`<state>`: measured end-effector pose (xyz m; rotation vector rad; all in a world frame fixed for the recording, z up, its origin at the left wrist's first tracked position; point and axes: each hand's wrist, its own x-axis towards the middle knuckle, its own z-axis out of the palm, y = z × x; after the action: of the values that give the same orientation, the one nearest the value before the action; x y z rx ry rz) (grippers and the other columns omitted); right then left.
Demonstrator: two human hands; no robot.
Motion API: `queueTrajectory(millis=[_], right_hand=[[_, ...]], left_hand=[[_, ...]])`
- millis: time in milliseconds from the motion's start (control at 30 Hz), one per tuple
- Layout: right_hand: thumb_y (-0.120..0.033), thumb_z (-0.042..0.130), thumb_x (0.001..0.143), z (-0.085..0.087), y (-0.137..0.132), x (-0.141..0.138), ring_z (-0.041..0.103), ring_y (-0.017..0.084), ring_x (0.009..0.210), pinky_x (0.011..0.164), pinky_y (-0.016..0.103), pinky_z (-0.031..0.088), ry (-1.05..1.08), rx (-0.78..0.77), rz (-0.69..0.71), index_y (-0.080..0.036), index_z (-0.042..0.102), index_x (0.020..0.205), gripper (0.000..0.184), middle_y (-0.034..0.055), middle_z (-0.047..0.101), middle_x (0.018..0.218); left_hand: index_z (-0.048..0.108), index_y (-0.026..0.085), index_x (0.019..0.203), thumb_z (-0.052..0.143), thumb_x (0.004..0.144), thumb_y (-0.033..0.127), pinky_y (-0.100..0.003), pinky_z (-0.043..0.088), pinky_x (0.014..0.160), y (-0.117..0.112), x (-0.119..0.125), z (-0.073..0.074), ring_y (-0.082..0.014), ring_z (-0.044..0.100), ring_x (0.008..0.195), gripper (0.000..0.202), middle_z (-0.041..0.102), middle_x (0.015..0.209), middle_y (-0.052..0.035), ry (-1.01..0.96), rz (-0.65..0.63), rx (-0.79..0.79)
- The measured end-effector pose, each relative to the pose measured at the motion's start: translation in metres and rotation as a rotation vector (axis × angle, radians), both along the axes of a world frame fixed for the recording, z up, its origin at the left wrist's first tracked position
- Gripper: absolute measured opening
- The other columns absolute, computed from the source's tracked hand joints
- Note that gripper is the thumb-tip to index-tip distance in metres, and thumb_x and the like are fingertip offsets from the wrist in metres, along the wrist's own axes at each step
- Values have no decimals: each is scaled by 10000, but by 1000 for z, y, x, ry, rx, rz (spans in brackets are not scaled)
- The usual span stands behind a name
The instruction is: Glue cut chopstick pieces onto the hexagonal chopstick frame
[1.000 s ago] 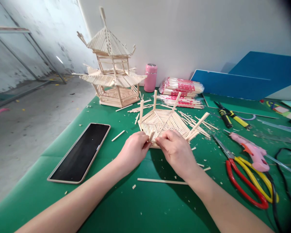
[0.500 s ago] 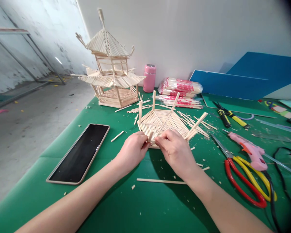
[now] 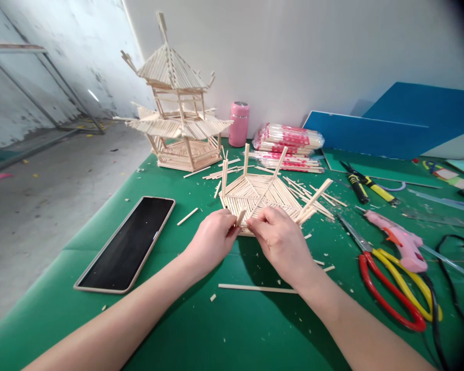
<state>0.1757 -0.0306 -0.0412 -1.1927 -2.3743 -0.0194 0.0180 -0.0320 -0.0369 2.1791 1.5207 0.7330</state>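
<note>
A flat six-sided frame of wooden sticks (image 3: 260, 194) lies on the green mat (image 3: 224, 324), with short posts standing up at its corners. My left hand (image 3: 213, 238) pinches a short upright stick (image 3: 241, 217) at the frame's near edge. My right hand (image 3: 280, 238) is closed beside it, its fingertips on the frame's near edge close to that stick. Both hands almost touch each other.
A finished stick pagoda (image 3: 176, 98) stands at the back left, with a pink cup (image 3: 239, 123) and packs of chopsticks (image 3: 290, 138) behind the frame. A tablet (image 3: 127, 243) lies left. Red-and-yellow scissors (image 3: 394, 286), a pink glue gun (image 3: 400, 239) and pliers (image 3: 365, 185) lie right. Loose sticks (image 3: 255, 288) scatter about.
</note>
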Motion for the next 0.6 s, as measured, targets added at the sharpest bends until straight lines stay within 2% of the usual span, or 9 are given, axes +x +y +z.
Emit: queueTrajectory(millis=[200,400,600], right_hand=[[-185,454,852,0,0,-1,472,164,760,650,276,379,3,14,3,-183,641,796,195,44,539,757],[-188,427,864,7,-14,6,505,183,799,691,308,428,95,46,33,-127,590,1064,265,84,573,826],[-207,475,835,12,-39,34,535,138,720,660,269,443,328,-12,-11,-166,585,884,127,37,578,776]], left_hand=[[610,171,626,503,753,142,-266,435,643,1,0,0,-163,559,707,169,593,675,-34,4,-3,-1],[594,174,697,524,722,142,-258,422,629,-2,-4,4,-153,537,698,81,585,722,-21,33,-11,14],[585,175,765,551,678,161,-267,413,648,-9,-11,9,-152,518,698,95,552,739,-6,86,5,16]])
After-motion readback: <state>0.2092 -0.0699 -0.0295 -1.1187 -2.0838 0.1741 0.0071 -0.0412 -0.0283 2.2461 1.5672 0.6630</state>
